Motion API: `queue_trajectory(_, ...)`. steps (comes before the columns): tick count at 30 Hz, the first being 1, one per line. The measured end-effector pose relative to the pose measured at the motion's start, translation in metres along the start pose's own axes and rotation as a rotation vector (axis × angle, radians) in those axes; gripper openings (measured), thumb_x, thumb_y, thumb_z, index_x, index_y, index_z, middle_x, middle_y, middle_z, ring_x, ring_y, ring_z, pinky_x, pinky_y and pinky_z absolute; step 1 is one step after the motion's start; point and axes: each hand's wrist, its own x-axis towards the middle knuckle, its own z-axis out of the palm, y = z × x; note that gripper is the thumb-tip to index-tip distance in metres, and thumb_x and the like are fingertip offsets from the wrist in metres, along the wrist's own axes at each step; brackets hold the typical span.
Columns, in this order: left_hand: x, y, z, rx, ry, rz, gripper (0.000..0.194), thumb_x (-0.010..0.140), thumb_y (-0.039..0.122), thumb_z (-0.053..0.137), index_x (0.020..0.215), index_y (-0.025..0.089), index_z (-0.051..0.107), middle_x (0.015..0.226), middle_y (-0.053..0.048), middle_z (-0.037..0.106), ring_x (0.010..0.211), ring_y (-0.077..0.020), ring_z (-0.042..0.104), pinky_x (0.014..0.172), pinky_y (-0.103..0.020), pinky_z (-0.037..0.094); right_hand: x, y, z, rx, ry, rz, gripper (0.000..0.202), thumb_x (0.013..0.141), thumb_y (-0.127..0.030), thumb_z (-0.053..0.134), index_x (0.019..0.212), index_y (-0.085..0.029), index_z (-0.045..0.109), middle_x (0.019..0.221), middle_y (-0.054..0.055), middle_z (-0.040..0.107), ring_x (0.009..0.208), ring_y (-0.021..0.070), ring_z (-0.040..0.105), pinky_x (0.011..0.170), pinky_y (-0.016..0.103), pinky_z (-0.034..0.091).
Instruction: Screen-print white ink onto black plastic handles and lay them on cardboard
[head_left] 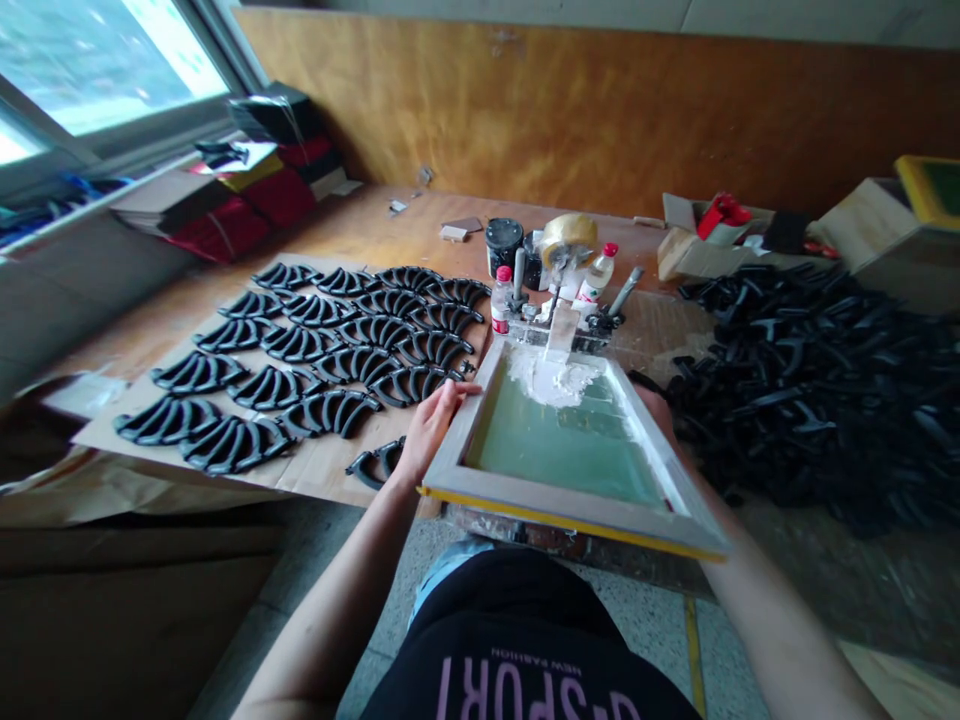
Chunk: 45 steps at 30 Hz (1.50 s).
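A framed screen (570,440) with green mesh lies before me, tilted, with white paste (551,378) and a flat scraper (562,332) at its far end. My left hand (437,420) is at the frame's left edge, its fingers together against the side; whether it grips the frame is unclear. On the right, my right hand (658,408) is mostly hidden behind the frame's edge, and its fingers do not show. Rows of black curved handles (292,345) lie on cardboard to the left, a few of them close to my left wrist.
Behind the frame stand a metal clamp (600,322), two red-capped bottles (501,300), a black tub (504,246) and a tape roll (568,236). A large heap of black parts (810,390) fills the right side, with open cardboard boxes (690,255) behind it.
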Motion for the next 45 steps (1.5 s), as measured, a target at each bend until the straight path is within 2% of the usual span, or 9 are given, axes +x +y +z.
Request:
queue_trajectory(3,-0.010,-0.033,-0.003,0.066,-0.070,-0.082,0.051,0.085,0.059,0.053,0.111,0.017,0.068,0.090,-0.004,0.069,0.078,-0.0168,0.060,0.066,-0.024,0.047,0.021,-0.016,-0.011,-0.020,0.168,-0.008,0.043,0.089,-0.030,0.048,0.126,-0.012,0.060,0.126,0.018,0.061,0.116,0.0314,0.056,0.099,0.047,0.044)
queue_trajectory(6,-0.011,-0.069,0.001,0.092,-0.105,-0.192,0.062,0.083,0.055,0.056,0.134,0.020,0.054,0.086,-0.003,0.070,0.070,-0.0164,0.061,0.061,-0.025,0.047,0.047,-0.060,-0.001,-0.035,0.242,-0.267,0.059,0.084,-0.030,0.062,0.137,-0.012,0.047,0.145,0.017,0.043,0.132,0.0295,0.040,0.109,0.044,0.035)
queue_trajectory(11,-0.005,-0.105,0.008,0.187,-0.048,-0.232,0.062,0.080,0.050,0.060,0.135,0.021,0.055,0.082,-0.002,0.070,0.071,-0.0173,0.063,0.063,-0.026,0.048,0.064,-0.112,0.029,-0.217,-0.038,-0.398,0.025,0.084,-0.021,0.062,0.108,-0.013,0.062,0.106,0.014,0.064,0.103,0.0275,0.056,0.090,0.038,0.046)
queue_trajectory(14,-0.002,-0.112,0.008,0.183,-0.052,-0.247,0.062,0.081,0.050,0.060,0.134,0.021,0.056,0.084,-0.002,0.071,0.073,-0.0178,0.064,0.065,-0.026,0.048,0.042,-0.112,0.034,-0.276,-0.144,-0.453,0.009,0.086,-0.018,0.057,0.090,-0.014,0.063,0.093,0.013,0.066,0.092,0.0259,0.057,0.084,0.036,0.046)
queue_trajectory(20,-0.002,-0.117,0.006,0.172,-0.061,-0.279,0.063,0.081,0.052,0.059,0.136,0.021,0.054,0.085,-0.002,0.070,0.073,-0.0171,0.064,0.065,-0.026,0.048,-0.001,-0.096,0.007,-0.115,-0.351,-0.861,0.019,0.080,-0.004,0.051,0.087,-0.016,0.065,0.086,0.007,0.065,0.088,0.0207,0.057,0.079,0.030,0.043)
queue_trajectory(27,-0.005,-0.111,0.007,0.149,-0.010,-0.239,0.058,0.077,0.050,0.062,0.127,0.020,0.061,0.078,-0.002,0.071,0.067,-0.0178,0.064,0.060,-0.027,0.049,-0.005,-0.092,0.024,-0.034,-0.123,-0.781,0.020,0.082,-0.006,0.051,0.090,-0.017,0.067,0.090,0.009,0.067,0.094,0.0228,0.057,0.084,0.034,0.046)
queue_trajectory(33,-0.006,-0.098,0.006,0.105,-0.056,-0.280,0.065,0.078,0.055,0.061,0.131,0.019,0.056,0.081,-0.003,0.071,0.066,-0.0178,0.063,0.058,-0.025,0.046,0.005,-0.096,0.022,-0.003,-0.157,-0.732,0.012,0.088,-0.022,0.059,0.095,-0.020,0.068,0.091,0.006,0.069,0.089,0.0207,0.061,0.081,0.032,0.047)
queue_trajectory(39,-0.004,-0.044,-0.001,0.054,-0.090,-0.195,0.060,0.081,0.061,0.056,0.125,0.020,0.061,0.087,-0.002,0.069,0.071,-0.0155,0.060,0.063,-0.024,0.045,0.075,-0.113,-0.005,-0.151,0.003,-0.346,0.056,0.085,-0.032,0.066,0.139,-0.030,0.049,0.106,0.006,0.070,0.089,0.0227,0.064,0.079,0.032,0.047)
queue_trajectory(45,0.020,0.015,0.010,-0.131,-0.011,0.034,0.052,0.087,0.062,0.045,0.101,0.016,0.065,0.088,-0.003,0.065,0.074,-0.0148,0.058,0.067,-0.025,0.048,0.069,-0.042,-0.037,-0.007,0.144,-0.007,0.033,0.093,-0.029,0.050,0.115,-0.009,0.065,0.086,0.010,0.072,0.077,0.0185,0.065,0.077,0.031,0.049)
